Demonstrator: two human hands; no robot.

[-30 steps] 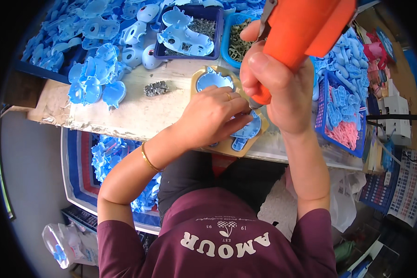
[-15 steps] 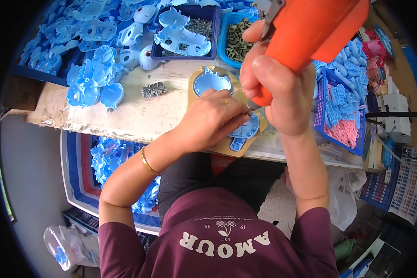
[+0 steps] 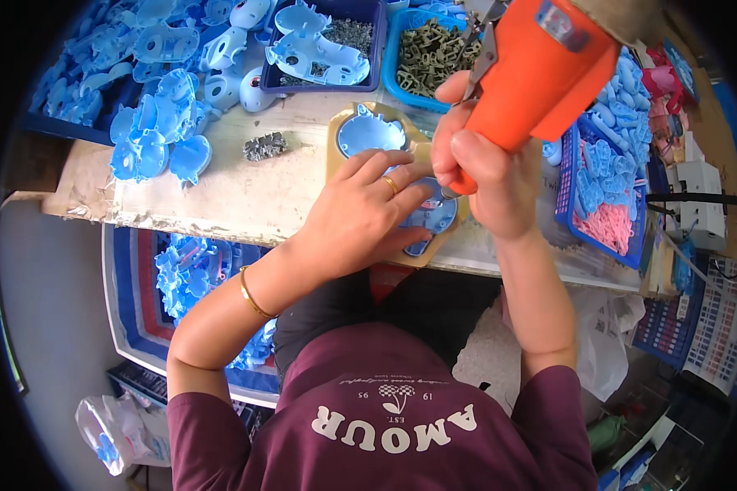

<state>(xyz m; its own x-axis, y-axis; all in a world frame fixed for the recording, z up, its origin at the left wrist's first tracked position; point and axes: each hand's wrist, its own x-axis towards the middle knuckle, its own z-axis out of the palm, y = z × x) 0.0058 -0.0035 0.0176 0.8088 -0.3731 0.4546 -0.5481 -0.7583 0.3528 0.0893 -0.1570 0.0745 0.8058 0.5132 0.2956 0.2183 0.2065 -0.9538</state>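
My right hand (image 3: 487,176) grips an orange power screwdriver (image 3: 540,69), held upright over a tan wooden jig (image 3: 340,131) on the workbench. Two blue plastic shells lie in the jig: one (image 3: 370,135) at its far end, one (image 3: 434,221) at its near end, partly under my hands. My left hand (image 3: 364,213) rests flat on the jig, fingers pressing the near shell beside the tool's tip. The tip itself is hidden by my fingers.
A heap of blue plastic shells (image 3: 151,151) covers the bench's left. A small pile of screws (image 3: 264,147) lies near the jig. Bins behind hold shells (image 3: 311,49) and grey parts (image 3: 426,57). A blue crate (image 3: 606,196) with pink and blue pieces stands right.
The view has shifted slightly. My hands and the orange screwdriver stay over the near shell; the left fingers have spread a little across the jig.
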